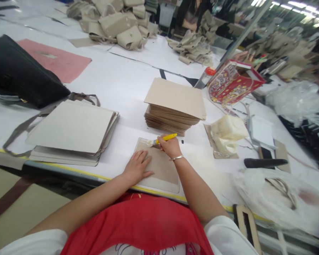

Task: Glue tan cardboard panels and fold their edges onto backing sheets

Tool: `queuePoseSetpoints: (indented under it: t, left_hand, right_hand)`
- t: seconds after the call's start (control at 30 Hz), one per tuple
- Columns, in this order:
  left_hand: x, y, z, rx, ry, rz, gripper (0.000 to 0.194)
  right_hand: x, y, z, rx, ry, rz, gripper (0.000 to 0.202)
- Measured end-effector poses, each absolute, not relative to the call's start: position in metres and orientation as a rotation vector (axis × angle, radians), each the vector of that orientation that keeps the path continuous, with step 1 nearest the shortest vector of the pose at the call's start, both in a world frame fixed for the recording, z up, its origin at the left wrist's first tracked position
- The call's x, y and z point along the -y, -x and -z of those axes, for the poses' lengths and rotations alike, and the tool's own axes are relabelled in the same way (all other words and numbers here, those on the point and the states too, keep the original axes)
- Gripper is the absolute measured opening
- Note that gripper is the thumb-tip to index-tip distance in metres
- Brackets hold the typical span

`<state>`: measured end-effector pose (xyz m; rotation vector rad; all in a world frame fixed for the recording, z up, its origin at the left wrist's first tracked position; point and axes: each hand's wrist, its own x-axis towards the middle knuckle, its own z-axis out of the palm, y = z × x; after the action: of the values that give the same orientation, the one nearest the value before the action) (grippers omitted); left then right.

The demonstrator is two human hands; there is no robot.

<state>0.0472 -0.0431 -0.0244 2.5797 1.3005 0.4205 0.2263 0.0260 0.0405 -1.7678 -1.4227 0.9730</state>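
A flat beige panel (162, 166) lies on the white table in front of me, close to its yellow-striped edge. Fingers spread, my left hand (138, 166) presses flat on the panel's left side. My right hand (170, 146) is closed around a paintbrush (167, 138) with a yellow handle. The pale bristles touch the far left part of the panel, where a whitish streak shows. Just beyond the panel stands a tall stack of tan boards (175, 102), its top sheet set askew.
Left lies a pile of grey-white panels (71, 127) beside a black bag (26, 71) and a pink sheet (58, 60). Right are a cloudy yellowish container (228, 131), a black-handled tool (266, 163), a red patterned box (234, 81) and plastic wrap (279, 202). Beige bags (119, 24) heap up behind.
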Motion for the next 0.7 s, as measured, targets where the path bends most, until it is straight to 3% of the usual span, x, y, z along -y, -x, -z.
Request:
queuePoseSetpoints:
  t: [0.17,0.4,0.57,0.7]
  left_hand:
    - [0.043,-0.047,0.027,-1.28,-2.626,-0.464,0.061]
    - [0.04,-0.05,0.011,-1.25,-2.669,-0.378,0.055]
    - [0.04,-0.055,0.0,-1.209,-2.718,-0.234,0.051]
    - [0.046,-0.074,-0.005,-0.987,-2.752,-0.22,0.04]
  right_hand:
    - [0.014,-0.303,-0.051,1.347,1.966,-0.8,0.025]
    - [0.057,-0.346,-0.072,1.165,1.982,-0.656,0.029]
    - [0.104,-0.377,-0.087,1.051,1.903,-0.572,0.047]
    - [0.128,-0.385,-0.064,1.356,2.014,-0.423,0.036]
